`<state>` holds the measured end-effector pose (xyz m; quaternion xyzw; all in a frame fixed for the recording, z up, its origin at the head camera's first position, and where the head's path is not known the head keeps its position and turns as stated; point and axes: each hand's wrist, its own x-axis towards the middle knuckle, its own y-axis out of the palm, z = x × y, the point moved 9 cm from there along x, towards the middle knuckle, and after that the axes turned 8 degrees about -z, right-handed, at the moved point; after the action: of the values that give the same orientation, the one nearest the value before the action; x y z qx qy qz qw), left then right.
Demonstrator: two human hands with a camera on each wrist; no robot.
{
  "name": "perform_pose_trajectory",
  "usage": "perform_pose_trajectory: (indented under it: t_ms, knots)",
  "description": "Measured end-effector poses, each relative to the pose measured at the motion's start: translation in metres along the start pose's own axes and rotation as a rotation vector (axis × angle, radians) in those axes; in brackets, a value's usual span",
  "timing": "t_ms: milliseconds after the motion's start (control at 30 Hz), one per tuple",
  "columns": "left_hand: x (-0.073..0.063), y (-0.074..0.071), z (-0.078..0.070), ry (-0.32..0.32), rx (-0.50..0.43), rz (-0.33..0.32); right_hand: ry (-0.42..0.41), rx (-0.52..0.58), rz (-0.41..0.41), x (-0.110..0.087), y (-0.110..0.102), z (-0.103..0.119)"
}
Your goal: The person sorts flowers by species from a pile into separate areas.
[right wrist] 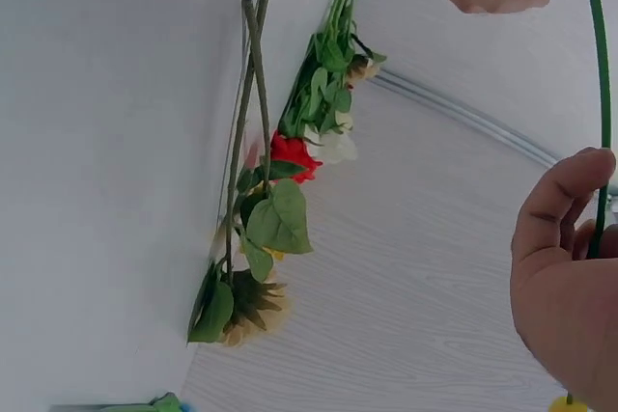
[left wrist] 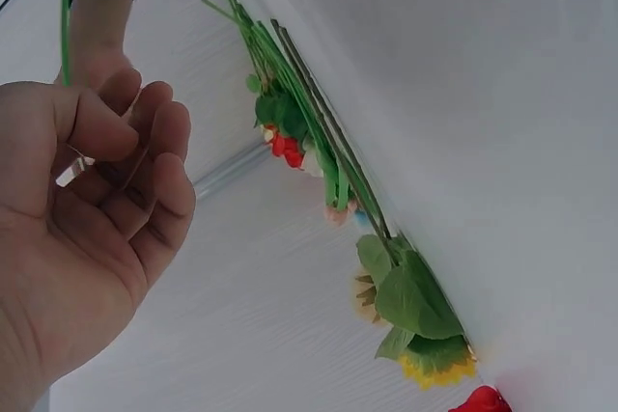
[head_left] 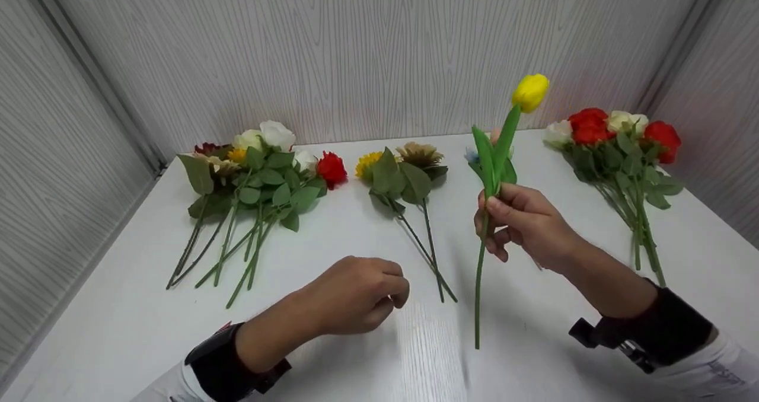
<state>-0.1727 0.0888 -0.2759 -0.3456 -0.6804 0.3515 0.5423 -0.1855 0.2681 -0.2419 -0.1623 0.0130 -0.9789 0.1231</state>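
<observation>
A yellow tulip (head_left: pixel 531 92) with long green leaves stands nearly upright in my right hand (head_left: pixel 528 224), whose thumb and fingers pinch the stem just under the leaves. In the right wrist view the green stem (right wrist: pixel 599 65) runs through the grip of the right hand (right wrist: pixel 570 267). My left hand (head_left: pixel 356 295) hovers over the front middle of the table, fingers loosely curled around nothing. The left wrist view shows the palm side of the left hand (left wrist: pixel 97 209) holding nothing. Behind the tulip lie partly hidden flowers, one with a blue bloom (head_left: pixel 471 156).
On the white table (head_left: pixel 118 331), a pile of roses and other flowers (head_left: pixel 261 182) lies at left. Two flowers, a yellow one (head_left: pixel 369 166) and a tan one (head_left: pixel 420 155), lie mid-table with crossed stems. Red and white roses (head_left: pixel 593 126) lie at right. Grey panels (head_left: pixel 379 52) enclose the table.
</observation>
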Motion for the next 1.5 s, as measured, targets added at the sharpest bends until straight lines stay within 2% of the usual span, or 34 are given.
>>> perform_pose_trajectory:
  t_ms: [167, 367, 567, 667, 833, 1033, 1167, 1300, 1400, 1500]
  knots:
    - [-0.001, -0.014, 0.024, -0.101, 0.044, -0.061, 0.119, -0.188, -0.141, 0.005, -0.027, -0.018]
    - [-0.006, -0.029, 0.062, -0.236, 0.06, -0.122, 0.234, -0.328, -0.331, 0.008, -0.068, -0.035]
    - [-0.019, -0.042, 0.103, -0.394, 0.077, -0.15, 0.328, -0.386, -0.409, 0.006, -0.093, -0.047]
    - [-0.027, -0.048, 0.121, -0.491, 0.06, -0.164, 0.339, -0.425, -0.43, 0.006, -0.101, -0.049]
    - [-0.036, -0.058, 0.137, -0.623, 0.025, -0.169, 0.339, -0.509, -0.448, 0.007, -0.109, -0.049]
    - [-0.048, -0.074, 0.156, -0.717, 0.048, -0.188, 0.347, -0.591, -0.453, 0.006, -0.119, -0.051]
    - [-0.068, -0.091, 0.178, -0.797, 0.063, -0.207, 0.334, -0.647, -0.446, 0.006, -0.126, -0.053]
    - [-0.092, -0.112, 0.197, -0.878, 0.084, -0.221, 0.256, -0.851, -0.432, 0.007, -0.132, -0.046]
    - [-0.107, -0.121, 0.208, -0.932, 0.092, -0.204, 0.2, -1.035, -0.402, 0.006, -0.132, -0.041]
    - [-0.115, -0.124, 0.217, -0.966, 0.105, -0.161, 0.185, -1.113, -0.344, 0.006, -0.13, -0.041]
